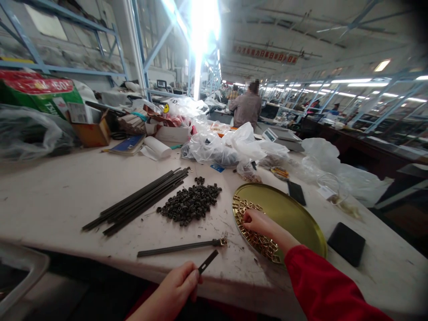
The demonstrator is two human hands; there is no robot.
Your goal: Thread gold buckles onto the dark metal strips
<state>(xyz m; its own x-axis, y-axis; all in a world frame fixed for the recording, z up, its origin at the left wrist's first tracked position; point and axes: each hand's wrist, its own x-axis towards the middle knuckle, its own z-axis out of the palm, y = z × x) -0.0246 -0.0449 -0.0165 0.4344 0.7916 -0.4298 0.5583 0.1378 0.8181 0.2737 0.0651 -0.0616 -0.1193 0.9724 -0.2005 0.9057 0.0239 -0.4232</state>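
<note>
My left hand is closed on a dark strap whose slotted end sticks out past the thumb at the table's front edge. Over the round gold tray, my right hand reaches into a heap of gold buckles with its fingers pinched; whether a buckle is between them is hidden. A dark strap with a gold buckle at its end lies just beyond my left hand. Farther back are a pile of small black loops and a bundle of long dark straps.
Clear plastic bags are heaped along the back. A black phone-like slab lies right of the tray, a darker flat one behind it. A cardboard box and blue notebook stand back left. A person is farther off.
</note>
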